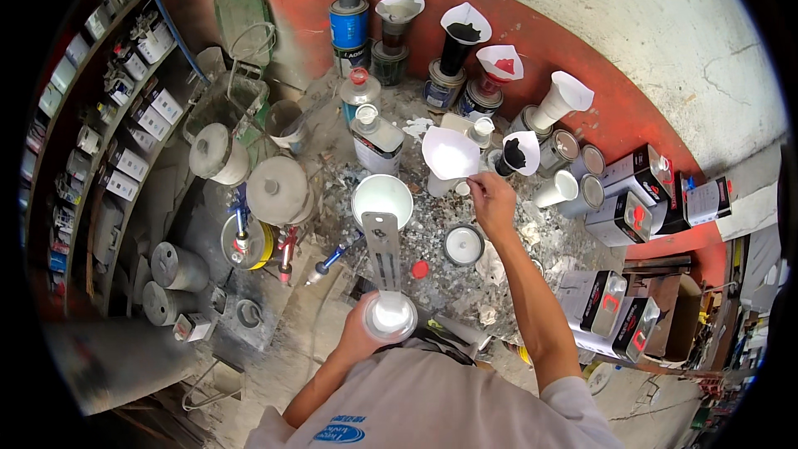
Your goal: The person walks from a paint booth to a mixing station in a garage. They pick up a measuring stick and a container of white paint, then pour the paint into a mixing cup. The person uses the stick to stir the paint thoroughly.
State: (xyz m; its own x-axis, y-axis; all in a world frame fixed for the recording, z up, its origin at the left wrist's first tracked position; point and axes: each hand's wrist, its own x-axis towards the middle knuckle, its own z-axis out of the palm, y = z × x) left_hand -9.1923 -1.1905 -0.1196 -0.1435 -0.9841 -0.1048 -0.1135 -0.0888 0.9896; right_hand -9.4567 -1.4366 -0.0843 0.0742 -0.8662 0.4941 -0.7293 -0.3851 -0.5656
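Observation:
Close to my body, my left hand (359,334) is wrapped round a clear plastic cup (397,334) with white paint in it. A slotted metal stirring stick (382,245) stands up out of that cup, and nothing else holds it. My right hand (494,201) reaches forward over the bench, its fingers pinched at the lower right rim of a white paper paint strainer (450,153). The strainer rests in a pale cup (438,185), mostly hidden under it. A white bucket (382,197) stands between my hands, beyond the stirring stick.
Paint-spattered bench (399,241) carries an open tin (463,245), a red cap (420,269) and a rectangular metal can (378,150). More strainers in cups, like the black one (517,154), line the back. Spray guns (330,264) hang left; metal cans (619,218) stand right.

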